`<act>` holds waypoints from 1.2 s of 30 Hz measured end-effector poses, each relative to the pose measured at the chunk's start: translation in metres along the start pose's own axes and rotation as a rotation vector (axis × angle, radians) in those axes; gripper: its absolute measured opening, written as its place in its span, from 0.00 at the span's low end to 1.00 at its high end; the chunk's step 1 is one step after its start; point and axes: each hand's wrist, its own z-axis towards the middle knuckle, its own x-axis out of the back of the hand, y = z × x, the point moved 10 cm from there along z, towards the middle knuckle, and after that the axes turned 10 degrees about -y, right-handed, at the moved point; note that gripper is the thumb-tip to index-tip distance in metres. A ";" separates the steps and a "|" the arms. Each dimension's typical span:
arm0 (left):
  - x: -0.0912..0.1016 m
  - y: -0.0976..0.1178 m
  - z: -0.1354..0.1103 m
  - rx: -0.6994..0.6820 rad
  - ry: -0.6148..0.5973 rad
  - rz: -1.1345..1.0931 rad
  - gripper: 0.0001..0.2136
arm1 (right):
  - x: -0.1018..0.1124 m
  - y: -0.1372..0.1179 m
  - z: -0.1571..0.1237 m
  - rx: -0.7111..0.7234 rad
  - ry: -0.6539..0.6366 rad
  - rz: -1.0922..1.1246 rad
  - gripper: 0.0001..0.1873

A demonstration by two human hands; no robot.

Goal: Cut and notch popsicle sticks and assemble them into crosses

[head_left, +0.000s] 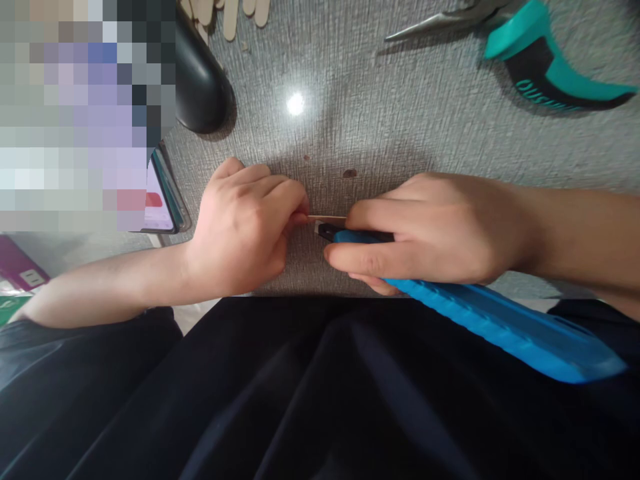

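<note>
Between my two hands a thin wooden craft stick (327, 218) shows edge-on, close to the near edge of the grey table. My left hand (247, 227) is closed, pinching the stick's left end between thumb and fingers. A blue utility knife (480, 313) lies in the grip of my right hand (430, 223), its handle slanting down to the right past the table edge. The short blade tip (319, 229) sits just below the stick; whether it touches the wood I cannot tell. My right fingertips also reach the stick's right end.
Teal-handled pliers (530, 60) lie at the upper right, tips pointing left. Several craft sticks (230, 20) are at the top, near a black rounded object (203, 80). A phone (163, 193) lies at the left, partly behind a blurred patch. Small brown specks (350, 173) dot the table.
</note>
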 end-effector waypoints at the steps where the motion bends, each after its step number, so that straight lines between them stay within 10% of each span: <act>1: 0.000 0.000 0.000 -0.005 0.013 -0.004 0.09 | 0.001 0.000 0.000 0.007 0.007 -0.001 0.20; 31: -0.007 -0.005 0.002 0.042 -0.056 -0.024 0.13 | -0.004 0.005 -0.007 -0.069 0.121 -0.109 0.19; 36: -0.005 -0.005 0.002 0.062 -0.026 -0.028 0.13 | -0.002 -0.013 -0.006 0.100 0.171 -0.320 0.11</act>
